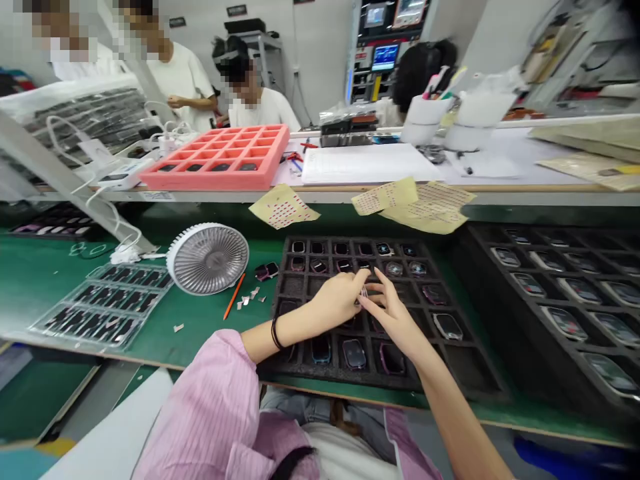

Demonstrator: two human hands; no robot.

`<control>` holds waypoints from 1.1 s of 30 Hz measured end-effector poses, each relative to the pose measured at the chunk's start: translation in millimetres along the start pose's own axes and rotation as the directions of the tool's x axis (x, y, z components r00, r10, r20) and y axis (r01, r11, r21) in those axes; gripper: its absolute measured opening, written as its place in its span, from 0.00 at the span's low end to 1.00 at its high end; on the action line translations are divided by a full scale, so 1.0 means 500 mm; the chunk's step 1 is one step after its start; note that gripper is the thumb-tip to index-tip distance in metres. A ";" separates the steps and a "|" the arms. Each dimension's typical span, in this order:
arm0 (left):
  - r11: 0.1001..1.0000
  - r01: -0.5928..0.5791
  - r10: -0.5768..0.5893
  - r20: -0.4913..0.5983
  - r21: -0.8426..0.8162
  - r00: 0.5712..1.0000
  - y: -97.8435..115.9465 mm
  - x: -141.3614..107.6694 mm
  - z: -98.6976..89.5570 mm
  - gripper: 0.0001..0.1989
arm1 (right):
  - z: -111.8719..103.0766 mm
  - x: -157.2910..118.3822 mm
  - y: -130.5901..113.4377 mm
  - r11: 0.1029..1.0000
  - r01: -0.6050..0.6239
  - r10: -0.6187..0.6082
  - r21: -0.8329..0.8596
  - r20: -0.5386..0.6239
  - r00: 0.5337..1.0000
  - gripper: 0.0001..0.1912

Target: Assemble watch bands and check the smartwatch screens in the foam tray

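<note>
watch cases [355, 354] sit in compartments of the black foam tray [467, 370]. over the tray's middle, the left hand [340, 295] and right hand [389, 305] meet with bent fingers; whether they grasp something small, i cannot tell. a white fan [207, 259] is left of the tray, a second tray [527, 360] right.

Passable above low scraps [245, 301] between white fan [207, 260] and black watch tray [470, 373]; obstructed at rear by shelf edge [335, 197] and hanging yellow sheets [433, 208], at right by deep-sided dark tray [505, 320].
</note>
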State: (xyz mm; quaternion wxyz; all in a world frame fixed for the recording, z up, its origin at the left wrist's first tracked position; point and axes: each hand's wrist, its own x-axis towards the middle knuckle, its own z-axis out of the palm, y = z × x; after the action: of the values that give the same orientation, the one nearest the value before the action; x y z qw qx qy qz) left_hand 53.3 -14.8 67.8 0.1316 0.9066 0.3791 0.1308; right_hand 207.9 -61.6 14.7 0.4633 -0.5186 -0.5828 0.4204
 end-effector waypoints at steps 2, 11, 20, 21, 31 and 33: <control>0.996 0.030 -0.031 0.005 0.082 1.000 0.022 -0.048 -0.012 0.26 | 0.049 -0.018 -0.007 1.000 0.029 -0.030 0.006 0.028 0.999 0.39; 0.982 0.067 -0.098 -0.171 -0.179 0.980 -0.071 -0.231 -0.044 0.26 | 0.175 -0.026 -0.031 0.891 -0.268 0.158 0.366 0.302 0.940 0.31; 0.947 0.320 -0.320 -0.020 0.011 0.947 -0.307 -0.309 -0.007 0.10 | 0.140 -0.024 -0.090 0.417 -0.602 0.337 0.681 0.499 0.798 0.29; 0.951 0.309 -0.309 0.011 0.010 0.951 -0.313 -0.304 -0.007 0.10 | 0.142 -0.024 -0.092 0.408 -0.604 0.336 0.685 0.503 0.796 0.29; 0.951 0.276 -0.249 0.182 -0.139 0.951 -0.313 -0.278 -0.044 0.06 | 0.132 -0.015 -0.097 0.357 -0.619 0.326 0.700 0.527 0.784 0.23; 0.959 0.224 -0.210 0.098 -0.174 0.973 -0.290 -0.271 -0.055 0.07 | 0.130 -0.014 -0.097 0.355 -0.621 0.316 0.699 0.535 0.783 0.22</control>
State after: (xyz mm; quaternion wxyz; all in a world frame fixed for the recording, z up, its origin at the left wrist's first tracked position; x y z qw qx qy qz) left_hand -142.6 -10.6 26.0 0.2432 0.8478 0.4572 0.1145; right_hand 134.2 -74.3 47.0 0.4149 -0.2962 -0.1874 0.8397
